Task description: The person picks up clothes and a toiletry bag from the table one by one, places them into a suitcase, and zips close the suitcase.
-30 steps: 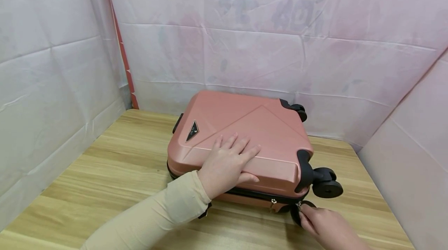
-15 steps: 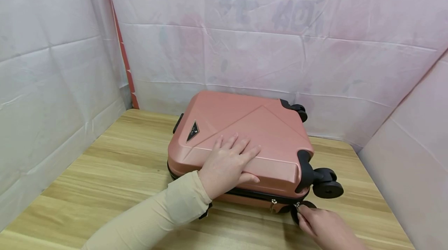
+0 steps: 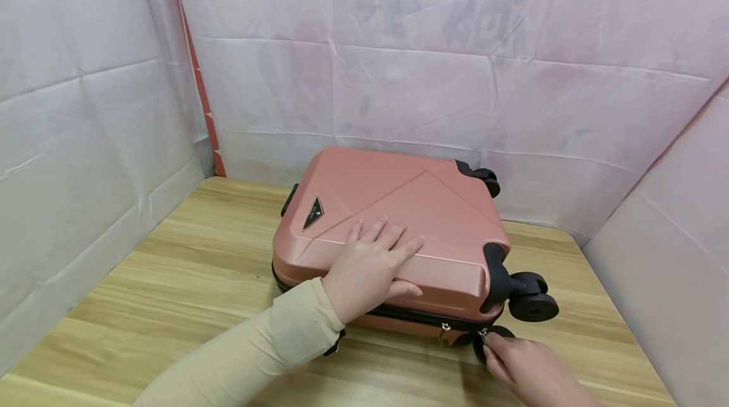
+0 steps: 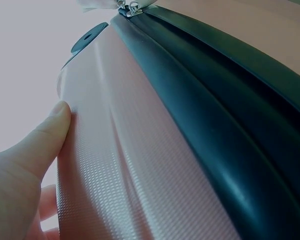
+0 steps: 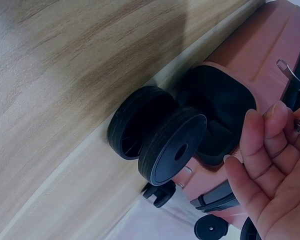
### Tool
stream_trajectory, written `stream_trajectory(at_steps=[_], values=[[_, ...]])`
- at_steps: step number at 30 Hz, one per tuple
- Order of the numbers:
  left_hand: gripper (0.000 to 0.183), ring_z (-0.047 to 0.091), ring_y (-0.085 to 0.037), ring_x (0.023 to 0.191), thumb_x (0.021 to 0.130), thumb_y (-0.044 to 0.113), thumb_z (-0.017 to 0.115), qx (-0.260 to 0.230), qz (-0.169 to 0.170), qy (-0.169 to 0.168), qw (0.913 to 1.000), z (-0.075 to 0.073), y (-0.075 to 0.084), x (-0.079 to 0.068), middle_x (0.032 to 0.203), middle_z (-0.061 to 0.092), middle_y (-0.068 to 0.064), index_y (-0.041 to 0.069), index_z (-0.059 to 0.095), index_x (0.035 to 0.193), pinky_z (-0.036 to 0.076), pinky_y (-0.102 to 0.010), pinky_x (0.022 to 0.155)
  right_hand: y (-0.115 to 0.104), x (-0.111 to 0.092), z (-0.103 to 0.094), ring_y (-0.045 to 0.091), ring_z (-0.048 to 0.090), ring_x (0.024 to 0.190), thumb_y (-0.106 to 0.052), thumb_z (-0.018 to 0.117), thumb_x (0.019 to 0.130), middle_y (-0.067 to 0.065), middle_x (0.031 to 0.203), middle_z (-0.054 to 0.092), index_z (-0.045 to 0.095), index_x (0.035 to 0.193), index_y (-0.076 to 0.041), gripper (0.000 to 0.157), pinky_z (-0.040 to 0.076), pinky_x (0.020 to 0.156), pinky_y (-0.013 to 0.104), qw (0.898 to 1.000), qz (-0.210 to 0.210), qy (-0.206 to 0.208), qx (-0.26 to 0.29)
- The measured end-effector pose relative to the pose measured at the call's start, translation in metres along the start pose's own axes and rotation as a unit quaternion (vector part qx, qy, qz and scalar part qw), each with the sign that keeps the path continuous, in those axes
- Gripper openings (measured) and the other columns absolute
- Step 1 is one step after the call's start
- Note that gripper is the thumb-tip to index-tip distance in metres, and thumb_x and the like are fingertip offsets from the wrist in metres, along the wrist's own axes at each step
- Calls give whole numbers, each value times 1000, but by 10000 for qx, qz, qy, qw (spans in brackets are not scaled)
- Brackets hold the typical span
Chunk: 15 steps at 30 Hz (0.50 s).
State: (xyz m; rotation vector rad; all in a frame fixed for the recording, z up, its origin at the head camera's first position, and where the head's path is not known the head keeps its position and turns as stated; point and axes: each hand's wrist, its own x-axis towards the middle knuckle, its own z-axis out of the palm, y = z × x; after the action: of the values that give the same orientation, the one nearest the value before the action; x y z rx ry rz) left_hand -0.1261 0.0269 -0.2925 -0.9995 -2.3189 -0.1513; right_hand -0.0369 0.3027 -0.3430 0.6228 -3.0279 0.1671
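A pink hard-shell suitcase (image 3: 393, 204) lies flat on the wooden table, its wheels toward the right. My left hand (image 3: 367, 271) rests spread on the lid near the front edge; in the left wrist view its thumb (image 4: 55, 122) lies along the textured shell. At the front right corner my right hand (image 3: 529, 363) pinches a metal zipper pull (image 3: 483, 333), seen partly between the fingers in the right wrist view. A second zipper pull (image 3: 445, 329) hangs from the black zipper band (image 3: 407, 314) a little to the left.
Black double wheels (image 3: 532, 299) stick out beside the right hand, with another wheel (image 3: 486, 184) at the back corner. Pale cloth sheets (image 3: 410, 97) wall in the table (image 3: 188, 274) at the back and both sides.
My right hand has shifted very slightly left with the zipper pull, between one second and half a second ago. My left hand and the suitcase stay as they were.
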Motion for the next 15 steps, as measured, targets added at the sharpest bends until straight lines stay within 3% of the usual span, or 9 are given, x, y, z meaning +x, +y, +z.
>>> stream_trajectory(at_steps=[15], values=[[70,49,-32,119,76,68,54,-40,-43,-32,10000,-1,0,0,131,53,-7,25,54,131,37,-55,95,1,0,0,-2,27,47,-13,62,86,-16,55,28,42,69,-24,28,26,46,21,9999,-87,36,-39]])
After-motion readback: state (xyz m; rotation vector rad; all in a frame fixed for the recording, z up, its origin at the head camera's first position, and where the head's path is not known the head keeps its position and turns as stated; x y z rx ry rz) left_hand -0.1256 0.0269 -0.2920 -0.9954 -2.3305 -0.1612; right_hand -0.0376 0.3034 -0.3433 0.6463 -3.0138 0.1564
